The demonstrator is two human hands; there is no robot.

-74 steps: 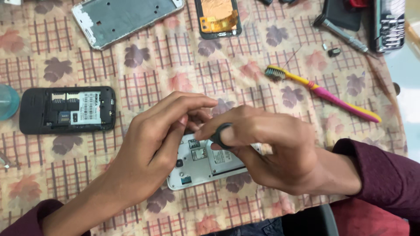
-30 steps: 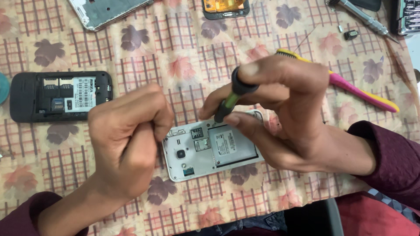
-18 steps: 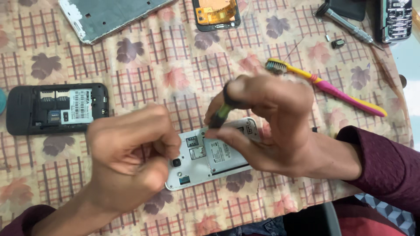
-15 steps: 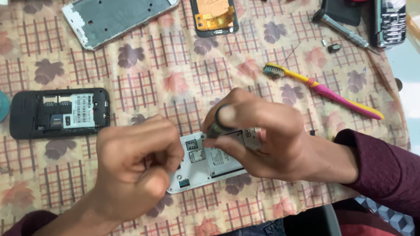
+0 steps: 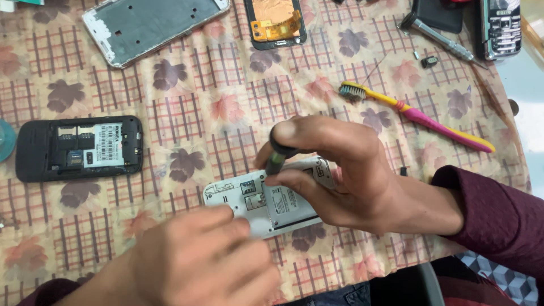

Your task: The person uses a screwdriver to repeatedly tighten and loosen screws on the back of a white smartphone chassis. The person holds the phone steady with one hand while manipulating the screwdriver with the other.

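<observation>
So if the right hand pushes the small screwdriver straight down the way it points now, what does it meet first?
Most likely the open back of the white phone. The right hand holds the screwdriver tip-down over its upper part, beside the card slots; the exact contact spot is hidden.

A beige tablecloth [image 5: 187,107] checked in red lines with brown and pink leaves carries a white opened phone [image 5: 266,204], a black opened phone [image 5: 76,148], a pink-and-yellow toothbrush [image 5: 419,116], beside a maroon sleeve [image 5: 498,221].
</observation>
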